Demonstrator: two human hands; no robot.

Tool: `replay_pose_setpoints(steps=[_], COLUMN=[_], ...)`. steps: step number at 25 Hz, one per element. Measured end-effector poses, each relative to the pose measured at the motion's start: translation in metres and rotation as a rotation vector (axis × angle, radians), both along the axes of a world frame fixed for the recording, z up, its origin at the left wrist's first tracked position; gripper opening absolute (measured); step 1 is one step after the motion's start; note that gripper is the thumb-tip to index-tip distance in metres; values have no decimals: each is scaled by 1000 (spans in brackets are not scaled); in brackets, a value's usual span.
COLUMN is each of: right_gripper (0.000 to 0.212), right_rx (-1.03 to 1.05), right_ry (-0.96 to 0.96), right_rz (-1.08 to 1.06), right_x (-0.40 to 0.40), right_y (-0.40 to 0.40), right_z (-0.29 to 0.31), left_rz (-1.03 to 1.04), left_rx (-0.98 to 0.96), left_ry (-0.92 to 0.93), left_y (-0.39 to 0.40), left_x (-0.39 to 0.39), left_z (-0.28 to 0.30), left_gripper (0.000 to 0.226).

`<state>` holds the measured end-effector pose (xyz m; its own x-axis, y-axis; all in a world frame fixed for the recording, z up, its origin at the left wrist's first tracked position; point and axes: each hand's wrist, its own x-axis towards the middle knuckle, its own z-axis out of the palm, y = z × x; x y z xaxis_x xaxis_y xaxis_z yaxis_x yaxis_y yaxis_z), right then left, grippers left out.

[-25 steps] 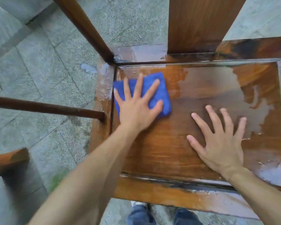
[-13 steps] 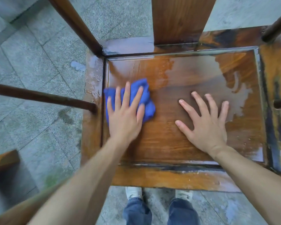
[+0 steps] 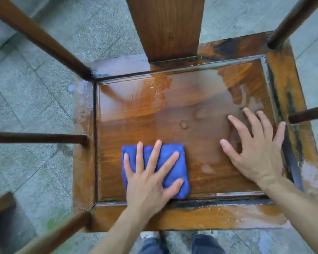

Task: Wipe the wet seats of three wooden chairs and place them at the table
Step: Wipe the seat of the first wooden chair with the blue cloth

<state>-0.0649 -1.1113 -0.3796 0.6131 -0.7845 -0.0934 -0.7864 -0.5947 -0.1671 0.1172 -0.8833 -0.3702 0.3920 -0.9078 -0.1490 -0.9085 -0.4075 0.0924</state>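
Note:
A wooden chair seat (image 3: 182, 114) fills the view from above, with a raised frame around a sunken panel. Water lies on the far and right parts of the panel. A folded blue cloth (image 3: 173, 156) lies on the near left part of the panel. My left hand (image 3: 151, 175) presses flat on the cloth with fingers spread. My right hand (image 3: 255, 149) rests on the right part of the seat, fingers spread and straight, holding nothing.
The chair's back splat (image 3: 165, 26) rises at the far side, and armrest rails (image 3: 35, 138) stand out left and right. Grey stone paving (image 3: 29, 92) surrounds the chair. Part of another wooden piece (image 3: 0, 202) shows at the lower left.
My left hand has drawn the blue cloth from the far left corner toward the near edge of the seat. My right hand shifted toward the right side of the seat.

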Motion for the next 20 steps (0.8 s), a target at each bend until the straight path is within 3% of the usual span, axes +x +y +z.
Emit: replay_pose_setpoints(steps=[7, 12, 16, 20], right_gripper=[68, 68, 66, 65], right_rx=[-43, -69, -46, 0], right_ry=[-10, 6, -2, 35], right_rz=[14, 4, -12, -15], right_x=[1, -1, 1, 2], right_y=[-5, -7, -7, -5], right_z=[-4, -6, -6, -1], left_rz=[-297, -352, -307, -135], left_rx=[-54, -42, -124, -65], left_ry=[10, -4, 26, -44], left_y=[-259, -358, -286, -88], left_x=[64, 48, 51, 71], left_z=[-17, -15, -17, -8], left_gripper=[60, 54, 54, 58])
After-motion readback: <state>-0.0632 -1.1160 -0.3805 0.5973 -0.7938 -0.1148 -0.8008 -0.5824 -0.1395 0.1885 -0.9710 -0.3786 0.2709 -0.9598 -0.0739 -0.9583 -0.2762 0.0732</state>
